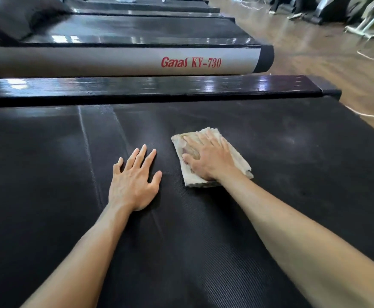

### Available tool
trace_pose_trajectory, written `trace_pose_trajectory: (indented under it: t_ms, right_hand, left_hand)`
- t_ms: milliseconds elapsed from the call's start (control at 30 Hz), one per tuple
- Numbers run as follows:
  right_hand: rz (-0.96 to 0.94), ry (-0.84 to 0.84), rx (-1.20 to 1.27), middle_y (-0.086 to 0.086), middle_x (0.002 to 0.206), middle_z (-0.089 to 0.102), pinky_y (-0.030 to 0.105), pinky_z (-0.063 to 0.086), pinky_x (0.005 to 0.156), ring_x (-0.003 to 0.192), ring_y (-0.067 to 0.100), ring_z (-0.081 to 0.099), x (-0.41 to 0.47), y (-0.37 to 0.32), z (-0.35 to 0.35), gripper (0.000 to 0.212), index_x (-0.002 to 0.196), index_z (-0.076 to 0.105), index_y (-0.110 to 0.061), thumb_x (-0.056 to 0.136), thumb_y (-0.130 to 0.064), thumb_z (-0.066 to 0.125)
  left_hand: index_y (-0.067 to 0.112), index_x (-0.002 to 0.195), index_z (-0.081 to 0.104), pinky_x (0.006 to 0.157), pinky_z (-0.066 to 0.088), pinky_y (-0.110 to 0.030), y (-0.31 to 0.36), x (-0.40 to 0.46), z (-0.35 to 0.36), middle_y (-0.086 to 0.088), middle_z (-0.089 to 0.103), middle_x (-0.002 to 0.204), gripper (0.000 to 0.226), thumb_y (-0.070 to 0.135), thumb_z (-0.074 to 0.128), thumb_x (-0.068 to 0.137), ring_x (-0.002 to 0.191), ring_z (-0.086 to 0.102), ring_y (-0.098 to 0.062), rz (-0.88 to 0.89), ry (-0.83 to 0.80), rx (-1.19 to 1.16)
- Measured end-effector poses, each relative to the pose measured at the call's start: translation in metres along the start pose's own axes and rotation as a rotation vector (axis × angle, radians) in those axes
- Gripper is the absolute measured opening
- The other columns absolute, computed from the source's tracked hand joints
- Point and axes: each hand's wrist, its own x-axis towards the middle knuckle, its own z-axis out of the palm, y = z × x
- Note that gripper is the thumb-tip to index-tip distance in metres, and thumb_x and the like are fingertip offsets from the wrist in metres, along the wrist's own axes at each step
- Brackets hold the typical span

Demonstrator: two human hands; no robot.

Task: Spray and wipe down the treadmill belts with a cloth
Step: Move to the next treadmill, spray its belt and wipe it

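Pressing flat on a folded cloth (212, 157), the right hand (208, 160) has its fingers straight and spread over the fabric, palm down, pinning it to the black belt (292, 174). The cloth is beige, rumpled and looks soiled in its middle; its corners show beyond the fingertips and beside the wrist. It lies near the belt's centre, a little toward the far side rail (150, 88).

The left hand (135, 181) lies just beside the cloth without touching it, palm down on the bare belt, fingers straight and fanned, holding nothing. Both forearms reach in from the bottom edge, bare.

The belt has a fine woven texture with a few pale streaks and a faint seam line running across it to the left of the hands. The side rail is glossy black and catches window glare. Beyond it sits a neighbouring treadmill (119, 61) with a grey side panel lettered in red "Ganas KY-730", and more belts line up behind that. A brown wooden floor (315, 52) runs along the right, with a white cable (372, 116) trailing on it and other gym equipment at the far corner.
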Motion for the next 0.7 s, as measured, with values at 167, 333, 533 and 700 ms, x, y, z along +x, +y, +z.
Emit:
trace_pose_trajectory:
  t_ms: [167, 333, 533, 700]
  right_hand:
    - [-0.197, -0.019, 0.043, -0.016, 0.171, 0.014, 0.044, -0.004, 0.128, 0.158, 0.009, -0.006, -0.061, 0.024, 0.003, 0.065, 0.155, 0.025, -0.058, 0.092, -0.07, 0.031]
    - [0.063, 0.031, 0.008, -0.013, 0.171, 0.014, 0.045, 0.001, 0.128, 0.159, 0.014, -0.001, -0.031, 0.049, -0.004, 0.061, 0.158, 0.025, -0.053, 0.098, -0.066, 0.034]
    - [0.04, 0.032, -0.05, -0.009, 0.171, 0.018, 0.052, 0.003, 0.126, 0.158, 0.02, 0.003, 0.02, 0.004, 0.004, 0.065, 0.158, 0.026, -0.049, 0.096, -0.066, 0.027]
    - [-0.202, 0.024, 0.054, -0.016, 0.17, 0.019, 0.049, 0.003, 0.127, 0.158, 0.012, 0.001, -0.045, 0.016, 0.008, 0.074, 0.155, 0.031, -0.055, 0.083, -0.072, 0.024]
  left_hand:
    - [0.039, 0.162, 0.005, 0.126, -0.001, -0.044, 0.001, 0.0, -0.001, 0.012, -0.005, 0.17, 0.075, 0.062, 0.01, 0.091, 0.156, -0.007, -0.006, -0.007, -0.004, -0.018]
    - [0.039, 0.162, 0.006, 0.126, -0.001, -0.044, 0.001, 0.0, -0.001, 0.012, -0.003, 0.17, 0.076, 0.063, 0.009, 0.09, 0.156, -0.006, -0.006, -0.005, 0.004, -0.011]
    - [0.038, 0.162, 0.01, 0.126, 0.002, -0.045, 0.002, 0.001, -0.002, 0.011, 0.0, 0.17, 0.082, 0.065, 0.003, 0.085, 0.156, -0.004, -0.006, 0.0, 0.013, -0.025]
    - [0.039, 0.162, 0.006, 0.126, 0.0, -0.044, 0.001, 0.0, -0.002, 0.011, -0.003, 0.17, 0.081, 0.065, 0.001, 0.085, 0.155, -0.007, -0.005, 0.006, 0.009, -0.023]
